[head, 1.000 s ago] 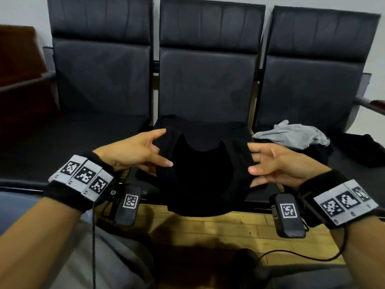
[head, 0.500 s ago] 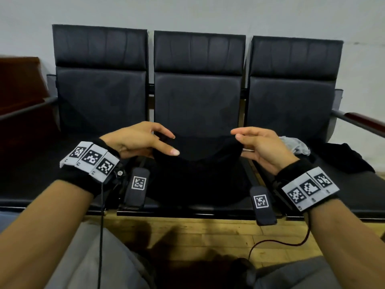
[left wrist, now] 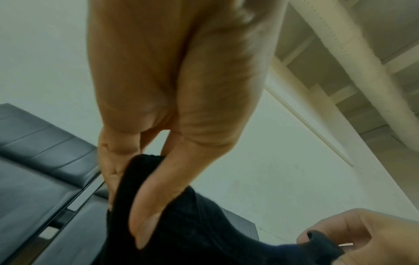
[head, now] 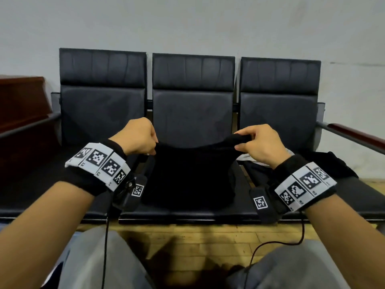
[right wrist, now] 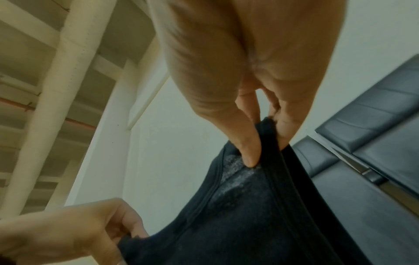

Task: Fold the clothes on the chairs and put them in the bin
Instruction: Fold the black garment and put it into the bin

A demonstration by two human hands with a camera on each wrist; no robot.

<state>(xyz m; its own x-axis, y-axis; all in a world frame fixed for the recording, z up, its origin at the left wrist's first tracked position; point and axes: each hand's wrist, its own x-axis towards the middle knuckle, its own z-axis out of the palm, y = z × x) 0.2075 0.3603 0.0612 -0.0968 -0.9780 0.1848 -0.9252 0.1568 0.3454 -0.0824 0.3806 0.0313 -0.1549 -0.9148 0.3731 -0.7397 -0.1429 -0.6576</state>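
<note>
A black garment [head: 189,174] hangs by its top edge above the middle chair seat [head: 187,211]. My left hand [head: 143,140] pinches its upper left corner between thumb and fingers. My right hand [head: 254,142] pinches the upper right corner. In the left wrist view the left hand [left wrist: 127,188] has its thumb over the black garment [left wrist: 204,233]. The right wrist view shows the right hand [right wrist: 260,141] with its thumb pressed on the black garment [right wrist: 249,215] near a seam. The cloth's lower end rests near the seat. No bin is in view.
Three black chairs [head: 104,101] stand in a row against a pale wall. A grey garment [head: 248,158] and another black garment [head: 333,163] lie on the right seat. A wooden armrest [head: 358,134] sticks out at the right. A wooden floor [head: 187,236] lies below, my knees in front.
Both hands went from loosely spread at the garment's sides to pinching its top corners, and have lifted it. The head view has tilted upward.
</note>
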